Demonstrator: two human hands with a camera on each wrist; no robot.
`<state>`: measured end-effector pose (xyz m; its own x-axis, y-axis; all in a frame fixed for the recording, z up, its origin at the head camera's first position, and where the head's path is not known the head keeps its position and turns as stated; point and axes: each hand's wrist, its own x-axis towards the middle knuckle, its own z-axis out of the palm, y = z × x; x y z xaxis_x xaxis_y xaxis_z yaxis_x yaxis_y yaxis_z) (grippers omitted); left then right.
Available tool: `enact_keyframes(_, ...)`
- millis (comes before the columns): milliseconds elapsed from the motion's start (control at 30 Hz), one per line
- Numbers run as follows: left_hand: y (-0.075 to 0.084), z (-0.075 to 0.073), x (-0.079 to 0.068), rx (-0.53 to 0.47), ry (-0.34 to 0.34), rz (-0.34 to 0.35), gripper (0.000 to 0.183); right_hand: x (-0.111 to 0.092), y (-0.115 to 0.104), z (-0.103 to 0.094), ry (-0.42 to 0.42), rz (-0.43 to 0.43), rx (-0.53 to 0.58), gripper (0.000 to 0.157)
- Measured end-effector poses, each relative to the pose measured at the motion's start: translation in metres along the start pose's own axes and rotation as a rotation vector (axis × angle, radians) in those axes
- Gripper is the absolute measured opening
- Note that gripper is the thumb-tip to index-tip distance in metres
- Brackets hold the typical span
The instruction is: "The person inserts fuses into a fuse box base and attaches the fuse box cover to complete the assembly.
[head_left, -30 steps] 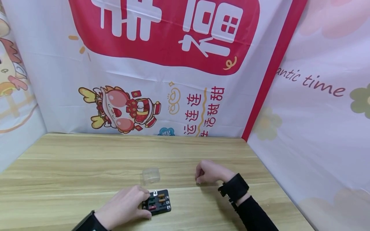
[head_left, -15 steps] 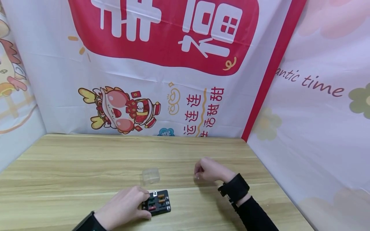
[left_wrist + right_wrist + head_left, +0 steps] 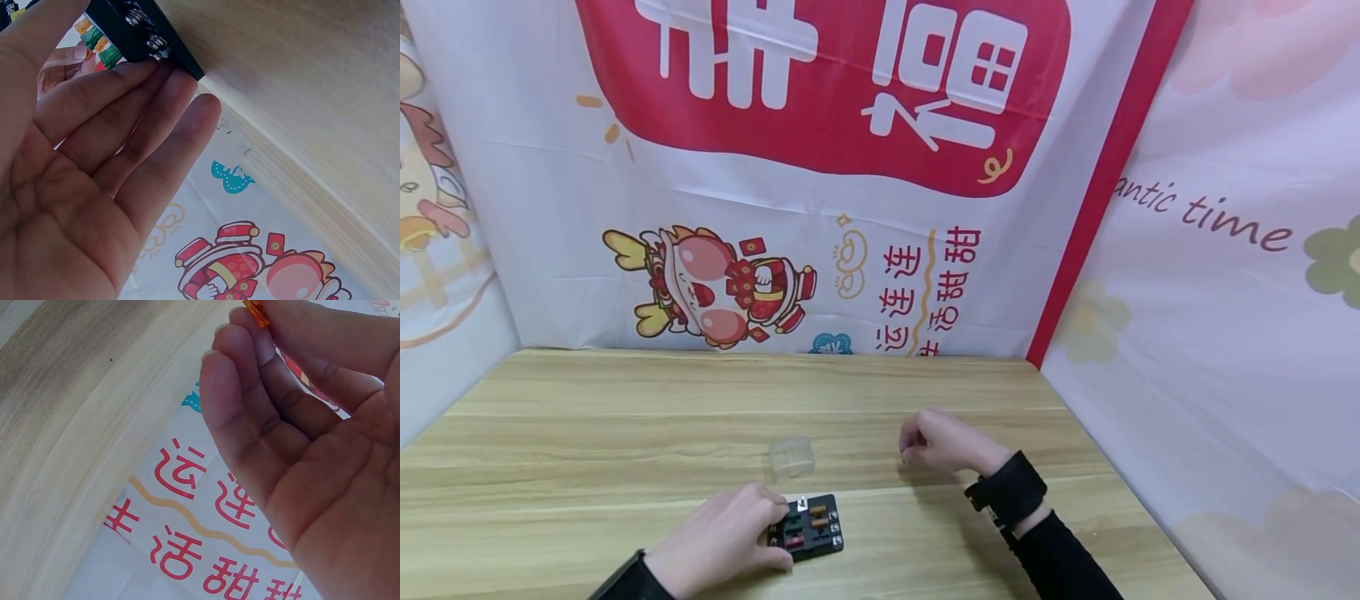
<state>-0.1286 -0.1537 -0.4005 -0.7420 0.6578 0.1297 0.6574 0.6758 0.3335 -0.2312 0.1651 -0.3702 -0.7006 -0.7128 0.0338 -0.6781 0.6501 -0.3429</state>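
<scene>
On the table lies a black fuse block (image 3: 822, 543) with orange, green and red blade fuses in it. My left hand (image 3: 722, 529) holds it by its left side, thumb at the near edge and fingertips at the far one. The left wrist view shows the block's edge (image 3: 178, 44) with metal screws against the fingertips. To the right, my right hand (image 3: 951, 442) is over the table with curled fingers. In the right wrist view it pinches a small orange blade fuse (image 3: 256, 312) between thumb and fingertips, mostly cut off by the frame's top.
A clear plastic cover (image 3: 792, 458) sits on the wooden table (image 3: 625, 425) just beyond the fuse block. A printed cloth backdrop (image 3: 760, 183) rises at the table's far edge, and more cloth (image 3: 1210, 350) hangs along the right side.
My right hand has shifted slightly left and away from me. The left hand and the fuse block have stayed in place.
</scene>
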Motion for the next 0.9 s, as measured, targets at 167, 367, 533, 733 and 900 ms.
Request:
enact_keyframes(167,-0.0005,0.0006,-0.0004,0.009,0.007,0.008,0.033,0.0,-0.0005,0.0001,0.0,-0.009,-0.027,0.011)
enact_keyframes(367,-0.0018,0.0009,-0.0002,0.01,0.01,0.016,0.034,0.0009,-0.0008,-0.0002,0.001,-0.01,-0.03,0.011)
enact_keyframes(533,-0.0009,0.001,-0.0002,0.013,0.008,0.007,0.034,0.0011,-0.0023,-0.0012,-0.005,-0.015,-0.017,0.011)
enact_keyframes(733,0.0,0.0011,-0.0006,0.009,0.005,0.002,0.034,0.0008,-0.0051,-0.0019,-0.005,-0.017,-0.018,0.012)
enact_keyframes(900,0.0003,0.0012,0.0,0.005,0.001,0.004,0.033,0.0002,-0.006,-0.0011,0.007,-0.031,-0.038,0.012)
